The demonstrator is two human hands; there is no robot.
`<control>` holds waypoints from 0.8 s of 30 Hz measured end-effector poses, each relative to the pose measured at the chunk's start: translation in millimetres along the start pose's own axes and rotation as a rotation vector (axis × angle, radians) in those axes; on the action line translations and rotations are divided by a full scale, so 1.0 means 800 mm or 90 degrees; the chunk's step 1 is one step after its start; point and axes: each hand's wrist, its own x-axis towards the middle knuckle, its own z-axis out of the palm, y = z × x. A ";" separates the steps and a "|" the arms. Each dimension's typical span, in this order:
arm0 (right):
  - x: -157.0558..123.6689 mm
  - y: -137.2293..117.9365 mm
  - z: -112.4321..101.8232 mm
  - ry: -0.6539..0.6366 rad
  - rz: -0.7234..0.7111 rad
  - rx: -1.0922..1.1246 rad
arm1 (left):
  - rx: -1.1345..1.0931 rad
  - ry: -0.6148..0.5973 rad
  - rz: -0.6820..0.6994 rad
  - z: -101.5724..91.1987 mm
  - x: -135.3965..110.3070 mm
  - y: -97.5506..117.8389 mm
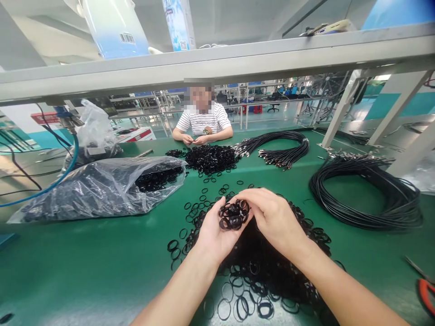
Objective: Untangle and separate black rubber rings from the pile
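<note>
A clump of black rings (234, 215) rests in the cupped palm of my left hand (214, 235), its thumb up along the side and its fingers curled beneath. My right hand (275, 217) is bent over the same clump from the right, its thumb and fingers closed at the rings' edge. Its fingertips are partly hidden behind the clump. Below both hands a large heap of loose black rings (261, 267) spreads over the green tabletop (102, 267), with single rings scattered round its edges.
A clear plastic bag (98, 185) of black rings lies open at left. Coiled black cables (367, 194) sit at right, another cable bundle (288, 145) farther back. Across the table a person (204, 120) handles something by a second ring pile (212, 158). Red-handled scissors (424, 290) lie right; a shelf beam (217, 63) crosses overhead.
</note>
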 end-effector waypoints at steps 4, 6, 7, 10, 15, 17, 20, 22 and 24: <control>0.003 0.004 -0.002 -0.017 0.033 -0.076 | 0.011 -0.007 -0.016 0.001 0.000 -0.002; 0.004 0.005 -0.002 -0.061 0.055 -0.116 | 0.016 -0.008 -0.024 0.000 0.002 -0.003; 0.004 0.006 -0.001 -0.080 0.060 -0.132 | 0.018 -0.007 -0.028 -0.001 0.002 -0.003; 0.005 0.007 0.000 -0.086 0.063 -0.148 | 0.027 -0.009 -0.039 -0.002 0.002 -0.003; 0.007 0.011 -0.009 0.000 0.096 -0.126 | 0.044 -0.013 -0.036 0.000 -0.001 -0.001; 0.009 0.014 -0.017 0.019 0.105 -0.127 | 0.048 -0.003 -0.022 0.000 -0.002 0.001; 0.010 0.018 -0.028 0.001 0.128 -0.167 | 0.047 0.008 -0.008 -0.001 -0.001 0.004; 0.011 0.021 -0.031 -0.041 0.145 -0.208 | 0.044 0.009 -0.006 -0.002 -0.001 0.005; 0.010 0.022 -0.031 -0.064 0.140 -0.232 | 0.042 0.010 -0.003 -0.003 0.000 0.007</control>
